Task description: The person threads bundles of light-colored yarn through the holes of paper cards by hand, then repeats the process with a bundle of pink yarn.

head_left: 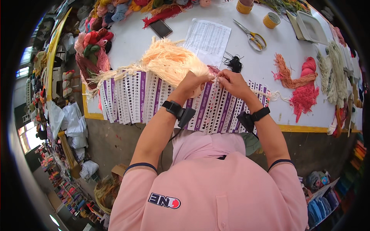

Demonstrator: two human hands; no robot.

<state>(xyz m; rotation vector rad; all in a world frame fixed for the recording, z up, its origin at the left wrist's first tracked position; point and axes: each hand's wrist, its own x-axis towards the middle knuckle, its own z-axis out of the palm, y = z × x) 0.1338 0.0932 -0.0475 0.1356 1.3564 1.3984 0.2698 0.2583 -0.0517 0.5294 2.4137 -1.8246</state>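
Pinching thread (216, 78): right hand (234, 84); left hand (190, 84) grips peach yarn (163, 59) overlying cards (133, 94). Beyond: one phone (160, 28), one sheet (207, 36), one scissors (254, 40), two rolls (271, 20).

What lay between left hand (191, 83) and right hand (235, 84) was too small to tell. Peach yarn (165, 57) partly hid some punched strips (133, 96); the lower edge cut off the pink shirt (250, 192).

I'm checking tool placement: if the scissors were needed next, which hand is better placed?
Probably the right hand: the scissors lie ahead and to the right, nearer it than the left hand, which is at the peach yarn.
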